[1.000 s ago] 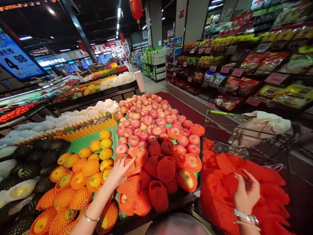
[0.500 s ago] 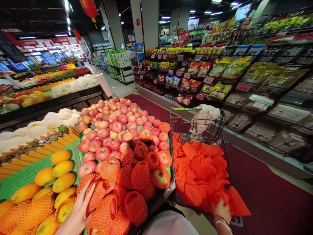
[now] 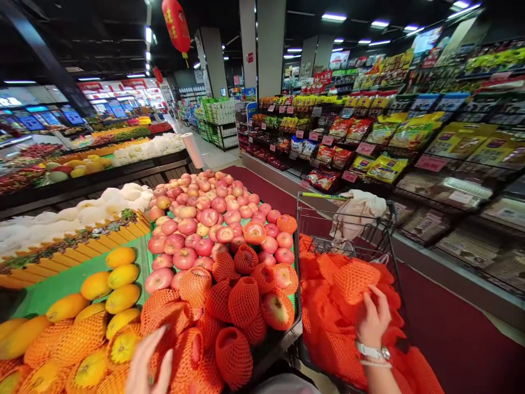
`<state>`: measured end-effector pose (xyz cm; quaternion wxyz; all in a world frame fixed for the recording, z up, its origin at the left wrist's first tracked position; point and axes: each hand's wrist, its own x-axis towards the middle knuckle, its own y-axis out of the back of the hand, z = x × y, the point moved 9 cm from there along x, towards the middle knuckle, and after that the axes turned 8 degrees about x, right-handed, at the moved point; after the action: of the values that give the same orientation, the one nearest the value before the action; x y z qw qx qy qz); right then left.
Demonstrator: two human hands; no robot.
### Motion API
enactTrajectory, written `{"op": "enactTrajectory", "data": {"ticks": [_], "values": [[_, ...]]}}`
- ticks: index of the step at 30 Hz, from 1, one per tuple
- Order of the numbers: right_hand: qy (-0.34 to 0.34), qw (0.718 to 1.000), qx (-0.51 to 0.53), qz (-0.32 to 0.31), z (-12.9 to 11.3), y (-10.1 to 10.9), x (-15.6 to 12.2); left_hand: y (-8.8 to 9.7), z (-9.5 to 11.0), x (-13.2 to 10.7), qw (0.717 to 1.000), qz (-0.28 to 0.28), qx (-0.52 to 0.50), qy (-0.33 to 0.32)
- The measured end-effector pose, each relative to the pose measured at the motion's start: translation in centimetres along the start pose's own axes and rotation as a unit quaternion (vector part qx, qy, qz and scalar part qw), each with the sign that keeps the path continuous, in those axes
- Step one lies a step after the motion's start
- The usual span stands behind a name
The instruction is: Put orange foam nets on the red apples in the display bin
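My left hand (image 3: 148, 364) hovers low over orange foam-net sleeves (image 3: 180, 317) on the fruit stand, fingers spread, blurred by motion and holding nothing. My right hand (image 3: 372, 320), with a watch on the wrist, rests among the heap of orange net sleeves (image 3: 340, 295) that fills the shopping cart (image 3: 311, 219); its fingers curl round one of the nets. Red apples (image 3: 205, 219) are piled on the stand ahead, some of the near ones in nets. Yellow mangoes (image 3: 110, 284) lie to the left, several in nets.
A white cloth bag (image 3: 356, 210) hangs at the cart's far end. Shelves of packaged goods (image 3: 410, 137) line the right side of a red-carpeted aisle (image 3: 451, 339). More produce stands with white-wrapped fruit (image 3: 102, 200) stretch to the left. A red lantern (image 3: 176, 24) hangs overhead.
The view has swung and risen a little. My right hand moved up from the cart's near edge into the net heap. My left hand shifted right and lifted off the nets.
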<state>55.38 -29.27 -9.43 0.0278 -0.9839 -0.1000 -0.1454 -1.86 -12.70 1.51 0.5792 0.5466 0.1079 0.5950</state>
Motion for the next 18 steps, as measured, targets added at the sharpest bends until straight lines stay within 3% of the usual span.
{"op": "enactTrajectory", "data": {"ticks": [1, 3, 6, 7, 9, 11, 12, 14, 16, 18], "values": [[0.003, 0.999, 0.029, -0.041, -1.3, -2.6, -1.2, -0.8, 1.4, -0.2, 0.999, 0.002, -0.043, 0.016], [0.008, 0.987, 0.084, -0.135, -4.0, -7.5, -4.7, -3.4, 4.2, -0.3, 0.985, -0.048, -0.144, 0.076], [0.020, 0.949, 0.146, -0.280, -8.5, -12.9, -11.4, -6.0, 8.6, 0.4, 0.936, -0.066, -0.308, 0.156], [0.032, 0.928, 0.160, -0.334, -10.1, -14.1, -13.5, -6.0, 9.7, 0.8, 0.923, -0.047, -0.340, 0.172], [0.076, 0.858, 0.172, -0.478, -13.5, -16.1, -17.7, -5.8, 10.8, 1.3, 0.913, -0.030, -0.351, 0.204], [0.121, 0.793, 0.166, -0.574, -16.0, -16.9, -20.6, -5.9, 10.6, 1.1, 0.912, -0.046, -0.324, 0.246], [0.136, 0.777, 0.158, -0.594, -16.8, -17.0, -21.3, -5.9, 9.9, 0.6, 0.907, -0.051, -0.316, 0.275], [0.139, 0.772, 0.144, -0.604, -17.3, -17.4, -21.7, -5.8, 8.0, -0.8, 0.872, -0.021, -0.349, 0.343], [0.120, 0.771, 0.136, -0.611, -16.9, -18.0, -22.3, -6.3, 6.3, -2.5, 0.796, 0.021, -0.448, 0.406], [0.067, 0.778, 0.156, -0.605, -16.0, -18.5, -22.9, -7.3, 5.7, -3.7, 0.717, 0.026, -0.547, 0.431]]}}
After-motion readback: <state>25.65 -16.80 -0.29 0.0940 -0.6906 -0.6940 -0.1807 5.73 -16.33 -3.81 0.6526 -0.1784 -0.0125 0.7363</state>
